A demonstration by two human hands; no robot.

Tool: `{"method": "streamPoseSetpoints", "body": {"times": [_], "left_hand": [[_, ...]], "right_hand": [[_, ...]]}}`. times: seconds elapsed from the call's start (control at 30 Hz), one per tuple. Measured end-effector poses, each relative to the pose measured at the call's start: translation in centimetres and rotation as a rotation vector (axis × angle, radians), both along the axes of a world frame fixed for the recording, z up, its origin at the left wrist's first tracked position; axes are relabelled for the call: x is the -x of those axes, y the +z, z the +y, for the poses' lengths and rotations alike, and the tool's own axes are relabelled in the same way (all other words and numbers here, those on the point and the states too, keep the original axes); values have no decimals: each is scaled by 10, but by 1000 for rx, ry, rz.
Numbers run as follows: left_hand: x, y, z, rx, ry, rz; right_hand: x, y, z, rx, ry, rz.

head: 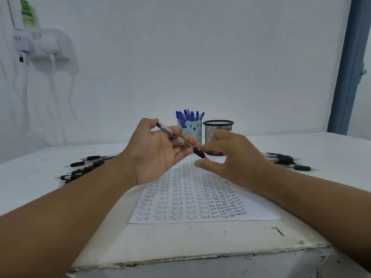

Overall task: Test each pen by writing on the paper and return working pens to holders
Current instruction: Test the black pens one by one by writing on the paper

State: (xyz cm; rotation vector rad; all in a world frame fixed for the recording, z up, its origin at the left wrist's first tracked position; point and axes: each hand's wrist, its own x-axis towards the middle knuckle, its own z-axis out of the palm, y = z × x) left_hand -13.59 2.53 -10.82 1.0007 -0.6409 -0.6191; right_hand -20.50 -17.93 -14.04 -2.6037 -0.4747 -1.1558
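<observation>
My left hand (158,149) holds a clear pen with a black grip (180,140) across its fingers, tip end pointing right and down. My right hand (230,157) reaches in at the pen's black grip end, thumb and fingers curved close around the tip; whether they pinch it I cannot tell. Under both hands lies a paper sheet (200,201) filled with rows of the word "Test". Behind stand a light blue bear holder (192,130) full of blue pens and a black mesh holder (218,129).
A heap of black-grip pens (84,167) lies left of the paper, another heap of pens (287,160) lies to the right. The white table (180,243) has a chipped front edge. A wall socket unit with cables (42,47) hangs at upper left.
</observation>
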Motion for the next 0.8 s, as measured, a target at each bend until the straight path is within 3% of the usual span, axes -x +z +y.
{"method": "streamPoseSetpoints", "body": {"times": [0.13, 0.23, 0.33, 0.43, 0.53, 0.6, 0.8], "left_hand": [[6, -1, -4, 7, -2, -19], [0, -3, -3, -91, 172, -130], [-8, -7, 3, -392, 439, -450], [-10, -12, 13, -712, 503, -822], [-13, -15, 18, -819, 465, -908], [-15, -15, 21, -883, 438, -918], [-16, -12, 27, -1088, 347, -998]], "right_hand": [[-3, 3, -2, 0, 0, -5], [-5, 4, -8, -33, -103, 39], [-5, 0, -12, -213, -194, 99], [0, 3, -12, -410, -173, 219], [9, 7, -10, -753, 46, 442], [12, 7, -10, -879, 113, 517], [10, 5, -9, -708, 39, 486]]}}
